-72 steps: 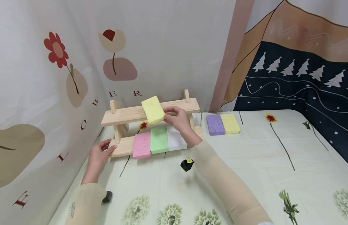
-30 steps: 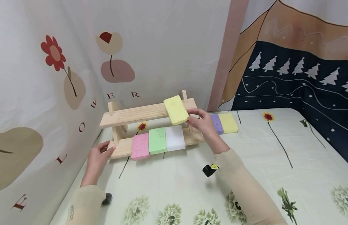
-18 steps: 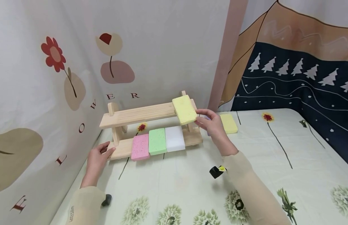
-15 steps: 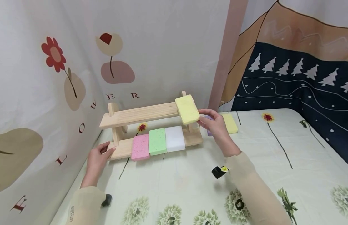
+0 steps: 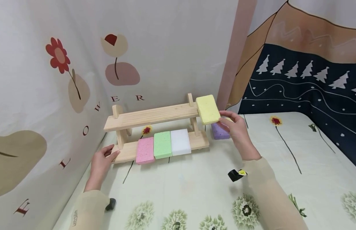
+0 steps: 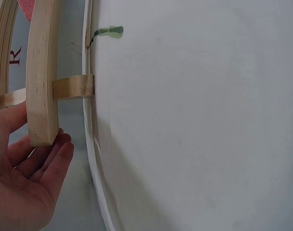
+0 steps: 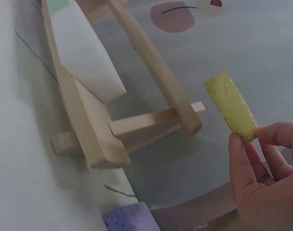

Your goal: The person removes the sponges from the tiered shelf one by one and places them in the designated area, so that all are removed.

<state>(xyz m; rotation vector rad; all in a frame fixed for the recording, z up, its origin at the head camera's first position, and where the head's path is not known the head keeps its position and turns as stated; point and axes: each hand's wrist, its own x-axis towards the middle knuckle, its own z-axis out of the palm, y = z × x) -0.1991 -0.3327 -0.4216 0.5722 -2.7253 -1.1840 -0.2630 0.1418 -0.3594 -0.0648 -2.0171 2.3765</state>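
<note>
My right hand pinches a yellow sponge by its lower right corner. It is held in the air just off the right end of a two-tier wooden rack, and the right wrist view shows it apart from the wood. With thumb and fingers, my left hand grips the left end of the rack's lower board. On that lower board a pink sponge, a green sponge and a white sponge lie side by side.
Behind my right hand a purple sponge lies on the floral tablecloth, partly covered; another yellow sponge beside it is mostly hidden. A patterned curtain rises close behind the rack. A black wrist camera hangs under the right sleeve.
My right hand has carried the yellow sponge rightward, from above the rack's upper board to past its right end. My left hand keeps its hold, and the rack stays in place.
</note>
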